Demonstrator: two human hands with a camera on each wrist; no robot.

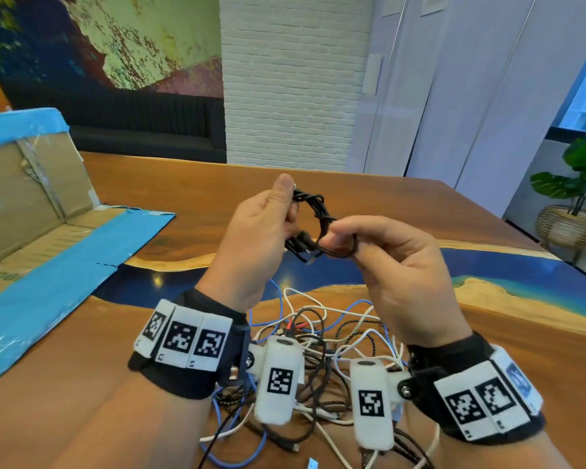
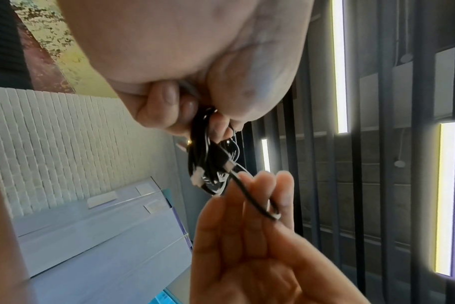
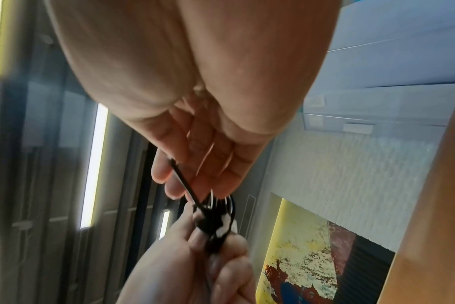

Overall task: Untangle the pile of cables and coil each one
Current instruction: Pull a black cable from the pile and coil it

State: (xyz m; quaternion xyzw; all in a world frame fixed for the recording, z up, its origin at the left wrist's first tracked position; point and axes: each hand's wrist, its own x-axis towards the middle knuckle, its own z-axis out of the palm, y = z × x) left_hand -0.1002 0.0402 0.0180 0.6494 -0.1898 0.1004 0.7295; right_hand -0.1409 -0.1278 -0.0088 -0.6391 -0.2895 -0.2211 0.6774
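Note:
A black cable [image 1: 313,225] is wound into a small coil and held in the air above the table. My left hand [image 1: 290,211] grips the coil's left side, thumb upright on top. At the coil's lower right my right hand [image 1: 332,236] pinches a loose strand. In the left wrist view the coil [image 2: 210,160] hangs under my curled left fingers, a plug end showing, and the strand runs across the right hand's fingers [image 2: 260,205]. The right wrist view shows that strand [image 3: 185,183] between my right fingertips. Below my wrists lies the tangled pile of cables [image 1: 318,333]: white, blue, brown and black.
A flattened cardboard box [image 1: 31,198] with blue tape lies on the left of the wooden table [image 1: 190,184], which has a blue resin band across it. A potted plant [image 1: 582,184] stands on the floor at the far right. A dark sofa runs behind the table.

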